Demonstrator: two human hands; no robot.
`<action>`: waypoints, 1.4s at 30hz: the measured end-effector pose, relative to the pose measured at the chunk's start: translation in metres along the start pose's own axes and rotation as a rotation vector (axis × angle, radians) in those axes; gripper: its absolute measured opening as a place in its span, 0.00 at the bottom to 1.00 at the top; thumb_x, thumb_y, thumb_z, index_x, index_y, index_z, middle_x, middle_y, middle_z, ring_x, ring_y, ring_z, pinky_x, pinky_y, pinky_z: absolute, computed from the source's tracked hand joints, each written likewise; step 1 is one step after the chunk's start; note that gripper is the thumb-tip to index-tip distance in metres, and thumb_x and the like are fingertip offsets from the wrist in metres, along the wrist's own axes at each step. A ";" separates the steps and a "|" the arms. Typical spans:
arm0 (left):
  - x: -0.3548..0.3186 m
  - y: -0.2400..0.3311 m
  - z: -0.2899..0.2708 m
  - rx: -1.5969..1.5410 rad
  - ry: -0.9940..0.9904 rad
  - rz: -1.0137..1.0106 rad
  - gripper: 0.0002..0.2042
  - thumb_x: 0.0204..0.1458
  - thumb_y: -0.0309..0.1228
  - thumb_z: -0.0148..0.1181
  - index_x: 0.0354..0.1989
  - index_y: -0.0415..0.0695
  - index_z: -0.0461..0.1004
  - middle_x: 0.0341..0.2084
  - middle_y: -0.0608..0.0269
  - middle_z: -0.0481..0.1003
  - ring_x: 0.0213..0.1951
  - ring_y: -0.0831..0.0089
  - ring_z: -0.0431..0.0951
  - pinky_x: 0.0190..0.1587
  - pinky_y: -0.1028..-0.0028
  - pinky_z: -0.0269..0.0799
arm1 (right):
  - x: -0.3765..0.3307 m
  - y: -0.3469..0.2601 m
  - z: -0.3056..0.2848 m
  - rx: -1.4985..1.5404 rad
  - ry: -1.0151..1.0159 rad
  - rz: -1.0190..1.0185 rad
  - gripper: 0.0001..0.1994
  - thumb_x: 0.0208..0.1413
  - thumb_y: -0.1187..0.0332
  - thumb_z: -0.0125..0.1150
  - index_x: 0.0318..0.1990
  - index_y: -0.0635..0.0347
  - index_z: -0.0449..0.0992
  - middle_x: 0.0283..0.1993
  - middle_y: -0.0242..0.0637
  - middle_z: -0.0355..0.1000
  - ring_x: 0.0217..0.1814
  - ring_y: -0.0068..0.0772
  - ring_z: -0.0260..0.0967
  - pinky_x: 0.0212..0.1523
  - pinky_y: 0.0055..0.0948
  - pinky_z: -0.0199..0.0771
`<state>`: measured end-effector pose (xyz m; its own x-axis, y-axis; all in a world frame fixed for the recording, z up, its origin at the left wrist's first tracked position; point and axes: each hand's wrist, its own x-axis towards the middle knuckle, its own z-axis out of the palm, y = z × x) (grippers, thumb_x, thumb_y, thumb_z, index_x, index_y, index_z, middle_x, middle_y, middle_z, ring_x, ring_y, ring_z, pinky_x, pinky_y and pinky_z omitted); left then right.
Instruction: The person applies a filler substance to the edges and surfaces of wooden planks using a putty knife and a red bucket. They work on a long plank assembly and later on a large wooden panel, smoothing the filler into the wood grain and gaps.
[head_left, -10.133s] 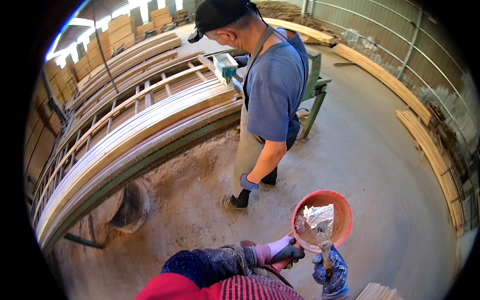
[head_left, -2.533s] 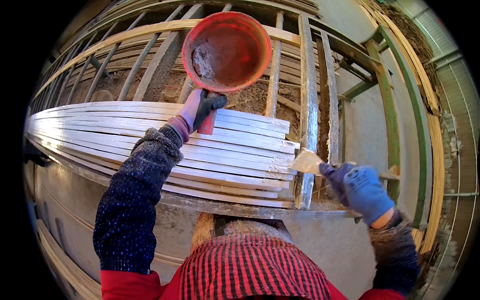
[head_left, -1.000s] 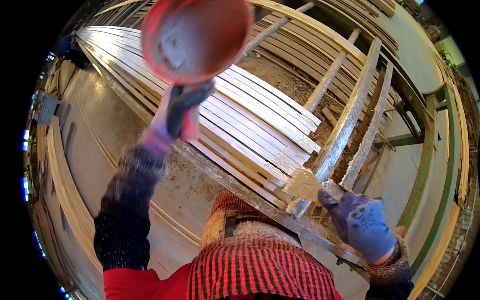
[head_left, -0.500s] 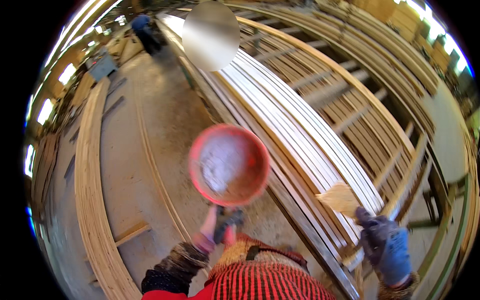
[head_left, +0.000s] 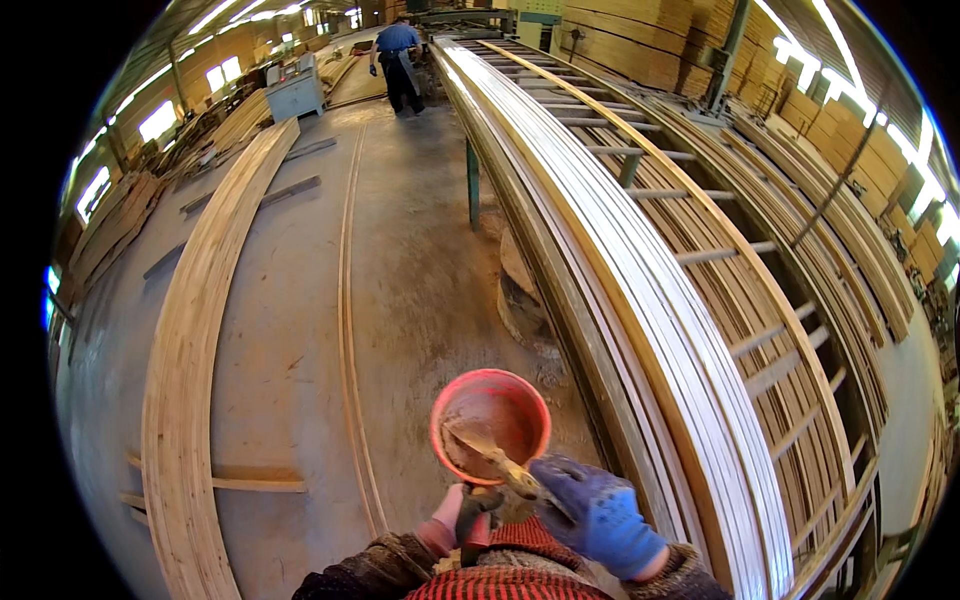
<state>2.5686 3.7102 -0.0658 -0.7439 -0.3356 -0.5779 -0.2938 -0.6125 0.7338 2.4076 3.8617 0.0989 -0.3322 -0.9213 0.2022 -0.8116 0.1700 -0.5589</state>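
My left hand [head_left: 472,512], in a dark glove with the thumb side showing pale, is closed around the handle of a red dipper [head_left: 541,425] in front of my body. Inside the dipper is a smear of brownish, pasty residue. My right hand [head_left: 598,512], in a blue and dark purple work glove, grips a flat brush [head_left: 492,456] by its wooden handle. The brush's broad end lies inside the dipper and points to the upper left. To the right runs a long row of boards with white, shiny upper edges [head_left: 640,258].
The boards rest on a long rack with crossbars [head_left: 710,256]. Stacked planks [head_left: 183,410] lie on the floor at left, beside thin strips [head_left: 347,300]. A person in blue [head_left: 398,62] stands at the far end near a grey cabinet [head_left: 294,90]. Wood stacks [head_left: 625,55] line the back.
My right hand has moved left from the boards, bringing the brush into the dipper. The dipper sits lower in view. The view has shifted up toward the far end of the room.
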 end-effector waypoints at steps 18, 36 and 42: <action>0.529 0.120 -0.219 0.430 0.273 -0.105 0.16 0.53 0.39 0.58 0.44 0.40 0.74 0.29 0.54 0.76 0.30 0.60 0.74 0.32 0.62 0.68 | 0.298 0.236 -0.056 0.162 0.388 0.531 0.17 0.53 0.84 0.51 0.51 0.67 0.74 0.51 0.50 0.74 0.53 0.39 0.73 0.51 0.34 0.74; 0.642 0.187 -0.183 0.017 0.231 0.097 0.14 0.60 0.39 0.47 0.36 0.42 0.75 0.29 0.63 0.72 0.31 0.68 0.71 0.36 0.71 0.68 | 0.266 0.249 -0.072 -0.092 0.411 0.479 0.17 0.50 0.84 0.54 0.49 0.67 0.74 0.45 0.50 0.76 0.44 0.50 0.76 0.45 0.38 0.77; 0.379 0.035 -0.283 -0.115 0.753 -0.210 0.11 0.53 0.41 0.44 0.28 0.53 0.73 0.25 0.55 0.72 0.23 0.53 0.70 0.20 0.56 0.59 | 0.113 0.191 -0.113 -0.112 0.451 0.558 0.16 0.54 0.82 0.57 0.51 0.62 0.75 0.47 0.45 0.76 0.47 0.45 0.75 0.47 0.36 0.75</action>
<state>2.4466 3.3589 -0.3606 -0.0608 -0.5736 -0.8169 -0.2885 -0.7734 0.5645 2.1603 3.8302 0.1059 -0.8572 -0.4573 0.2367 -0.5001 0.6297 -0.5945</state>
